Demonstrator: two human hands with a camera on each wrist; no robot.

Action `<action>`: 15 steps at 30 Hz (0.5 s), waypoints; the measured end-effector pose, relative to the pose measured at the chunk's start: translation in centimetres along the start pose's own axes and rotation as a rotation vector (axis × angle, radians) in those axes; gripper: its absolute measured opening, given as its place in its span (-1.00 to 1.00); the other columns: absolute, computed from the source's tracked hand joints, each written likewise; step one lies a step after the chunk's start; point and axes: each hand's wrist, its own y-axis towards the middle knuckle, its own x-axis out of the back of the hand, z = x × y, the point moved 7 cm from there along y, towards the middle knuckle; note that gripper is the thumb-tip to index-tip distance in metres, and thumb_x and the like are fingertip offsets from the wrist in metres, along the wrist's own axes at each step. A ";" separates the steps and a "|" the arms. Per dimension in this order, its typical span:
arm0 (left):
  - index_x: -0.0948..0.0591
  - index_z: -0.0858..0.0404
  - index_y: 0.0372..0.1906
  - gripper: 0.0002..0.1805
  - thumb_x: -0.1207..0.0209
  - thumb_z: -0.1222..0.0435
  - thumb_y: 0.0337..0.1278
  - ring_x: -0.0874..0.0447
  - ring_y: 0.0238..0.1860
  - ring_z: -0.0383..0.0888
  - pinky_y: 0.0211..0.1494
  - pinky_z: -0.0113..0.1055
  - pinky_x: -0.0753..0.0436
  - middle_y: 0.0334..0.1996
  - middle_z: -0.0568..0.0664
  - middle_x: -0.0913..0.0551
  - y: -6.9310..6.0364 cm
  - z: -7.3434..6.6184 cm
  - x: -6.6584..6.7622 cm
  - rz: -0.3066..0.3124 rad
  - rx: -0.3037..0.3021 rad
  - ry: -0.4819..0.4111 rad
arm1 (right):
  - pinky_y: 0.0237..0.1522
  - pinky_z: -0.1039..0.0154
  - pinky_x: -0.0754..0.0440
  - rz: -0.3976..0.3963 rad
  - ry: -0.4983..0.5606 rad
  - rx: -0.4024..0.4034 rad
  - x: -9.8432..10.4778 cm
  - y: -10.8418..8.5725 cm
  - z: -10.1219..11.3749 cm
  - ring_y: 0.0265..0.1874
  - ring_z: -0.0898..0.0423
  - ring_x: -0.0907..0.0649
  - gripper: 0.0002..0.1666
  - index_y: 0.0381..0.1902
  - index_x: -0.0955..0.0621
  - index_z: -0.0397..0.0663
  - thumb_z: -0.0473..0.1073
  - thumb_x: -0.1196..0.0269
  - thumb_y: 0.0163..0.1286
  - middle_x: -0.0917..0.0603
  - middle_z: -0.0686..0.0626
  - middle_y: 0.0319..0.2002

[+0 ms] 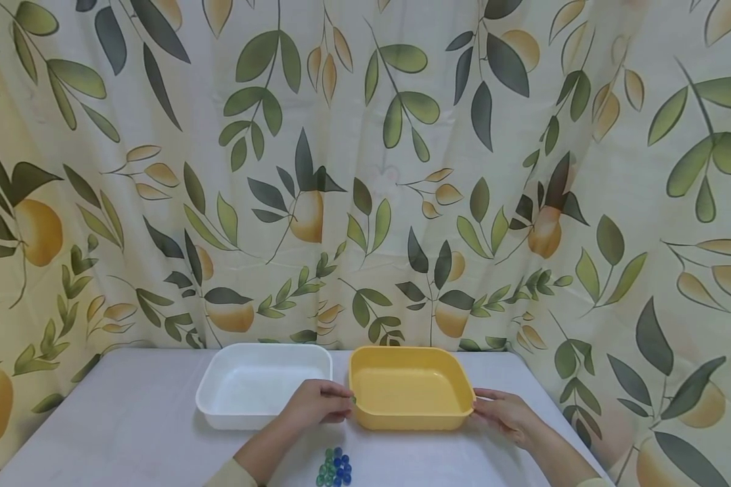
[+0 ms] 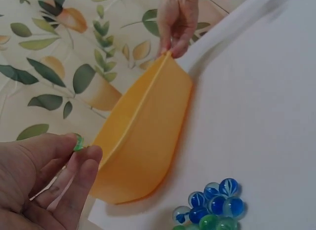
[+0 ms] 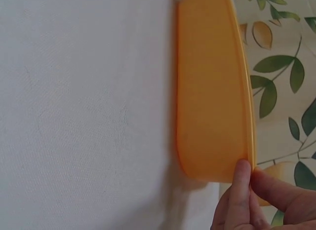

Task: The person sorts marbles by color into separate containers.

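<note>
My left hand [image 1: 317, 404] pinches a green glass marble [image 2: 78, 142] between thumb and fingertips, right by the left rim of the yellow tray [image 1: 411, 422]. Whether those fingers also touch the tray, I cannot tell. At the tray's right end, my right hand [image 1: 512, 416] pinches the rim between thumb and fingers, as the right wrist view shows closely. The yellow tray holds nothing visible. In front of it on the table lies a cluster of green marbles [image 1: 327, 467] and blue marbles [image 1: 342, 467], several of each, some with swirls inside.
A white tray [image 1: 231, 422] stands to the left of the yellow one, its near right corner partly hidden by my left hand. Both rest on a white-covered table [image 1: 128, 419]. A curtain [image 1: 365, 169] printed with leaves and fruit hangs behind the table.
</note>
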 end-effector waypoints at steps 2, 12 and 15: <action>-0.68 0.41 -0.12 -0.77 -0.32 0.43 0.10 -0.77 -0.30 -0.10 -0.20 -0.28 -0.76 -0.33 0.03 -0.75 0.2 -0.3 -0.2 0.000 -0.011 -0.021 | -0.06 0.14 -0.72 -0.004 0.002 -0.001 0.1 0.0 0.0 -0.33 0.06 -0.75 -0.30 0.35 -0.21 -0.60 -0.50 -0.20 0.33 -0.73 -0.17 -0.26; -0.67 0.43 -0.10 -0.76 -0.33 0.43 0.10 -0.77 -0.31 -0.09 -0.17 -0.23 -0.76 -0.34 0.05 -0.72 1.2 -1.1 -0.7 -0.032 -0.019 -0.038 | -0.02 0.14 -0.71 -0.006 -0.018 -0.021 0.1 0.1 -0.2 -0.31 0.07 -0.75 -0.29 0.36 -0.21 -0.57 -0.47 -0.21 0.34 -0.73 -0.11 -0.29; -0.67 0.43 -0.11 -0.77 -0.32 0.42 0.11 -0.77 -0.33 -0.10 -0.17 -0.22 -0.76 -0.36 0.05 -0.72 1.6 -1.1 -0.6 -0.046 -0.027 -0.029 | -0.01 0.13 -0.71 -0.007 -0.009 -0.017 0.0 0.1 -0.1 -0.32 0.07 -0.75 -0.30 0.36 -0.22 -0.57 -0.47 -0.22 0.33 -0.73 -0.16 -0.24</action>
